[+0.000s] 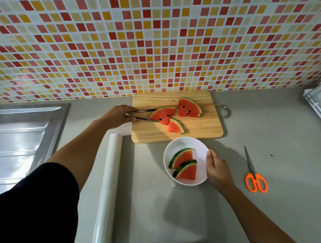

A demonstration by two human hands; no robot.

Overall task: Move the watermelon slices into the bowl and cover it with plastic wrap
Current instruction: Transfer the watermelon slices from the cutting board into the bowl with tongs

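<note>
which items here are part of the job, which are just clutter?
In use: red watermelon slices on the wooden cutting board, metal tongs in left hand, white round bowl steadied by right hand, clear plastic wrap roll.
Idle: orange-handled scissors, steel sink.

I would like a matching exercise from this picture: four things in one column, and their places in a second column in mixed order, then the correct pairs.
Things:
1. scissors
2. plastic wrap roll
3. bowl
4. tongs

Places:
A. in the left hand, at a slice on the cutting board
B. steadied at its rim by the right hand
C. on the counter, right of the bowl
D. lying on the counter, left of the bowl

Pairs: 1-C, 2-D, 3-B, 4-A
</note>
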